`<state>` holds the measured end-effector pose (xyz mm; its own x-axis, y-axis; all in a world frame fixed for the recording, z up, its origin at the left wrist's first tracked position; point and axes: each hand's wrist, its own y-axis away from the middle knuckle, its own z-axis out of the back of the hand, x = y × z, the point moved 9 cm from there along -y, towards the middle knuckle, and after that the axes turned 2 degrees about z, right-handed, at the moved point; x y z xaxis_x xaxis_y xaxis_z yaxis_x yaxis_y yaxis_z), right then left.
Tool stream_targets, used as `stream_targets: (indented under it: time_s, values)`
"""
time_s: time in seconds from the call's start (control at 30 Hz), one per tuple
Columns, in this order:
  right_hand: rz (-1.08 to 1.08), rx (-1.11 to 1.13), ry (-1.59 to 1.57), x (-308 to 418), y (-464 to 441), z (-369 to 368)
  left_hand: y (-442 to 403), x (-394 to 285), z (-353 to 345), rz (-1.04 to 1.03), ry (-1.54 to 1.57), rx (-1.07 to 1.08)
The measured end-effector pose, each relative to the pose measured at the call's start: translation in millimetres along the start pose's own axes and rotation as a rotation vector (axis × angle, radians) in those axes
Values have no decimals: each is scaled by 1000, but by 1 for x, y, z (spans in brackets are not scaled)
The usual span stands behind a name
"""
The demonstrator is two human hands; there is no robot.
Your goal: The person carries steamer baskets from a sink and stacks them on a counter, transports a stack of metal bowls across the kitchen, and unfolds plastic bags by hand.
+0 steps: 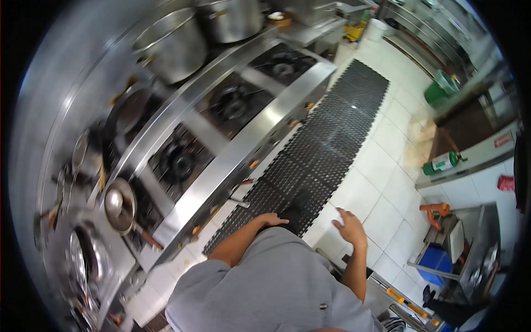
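My left hand (271, 219) is low by my dark-trousered leg, fingers loosely stretched out, holding nothing that I can see. On the other side of my body, my right hand (349, 226) hangs over the pale floor tiles with its fingers apart, and it is empty. To the left runs a long steel stove (221, 166) with several black burners (235, 107). A pan (128, 221) with a wooden handle sits at its near end, and something round and shiny lies inside the pan.
A black perforated rubber mat (337, 127) runs along the stove. Large steel pots (177, 52) stand behind the burners. On the right are a green fire extinguisher (442, 164), a green bin (440, 88), a blue container (434, 263) and a person's dark shoe (428, 293).
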<state>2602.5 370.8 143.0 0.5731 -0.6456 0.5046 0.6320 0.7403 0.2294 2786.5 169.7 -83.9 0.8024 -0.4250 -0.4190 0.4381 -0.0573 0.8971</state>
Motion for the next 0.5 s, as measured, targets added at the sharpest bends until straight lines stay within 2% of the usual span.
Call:
stream_targets:
  time_s: [0.07,0.1,0.13,0.2,0.27,0.33,0.37,0.4,0.5]
  values:
    - [90,81,-169,-8,-32,-3,-23,-39,32,64,27,-6]
    - [70,132,-293,-18,-43,-6,-36,-60,48,75,11,46]
    - [15,88,-318,-30,-47,6,-36,-86,63,73,-58,76]
    - [-75,263,-243,-56,-58,11,-26,-145,102,141,37,88]
    - [-168,234,-255,-99,-64,23,-48,-194,134,83,16,84]
    - [-383,121,-121,-154,-59,46,-64,-257,158,-19,258,194]
    - [-460,56,-148,-176,-55,60,-71,-292,176,-69,360,85]
    - [-478,35,-164,-199,-53,63,-86,-318,184,-70,329,91]
    - [-662,-42,-223,-265,-46,77,-139,-402,219,-288,391,-113]
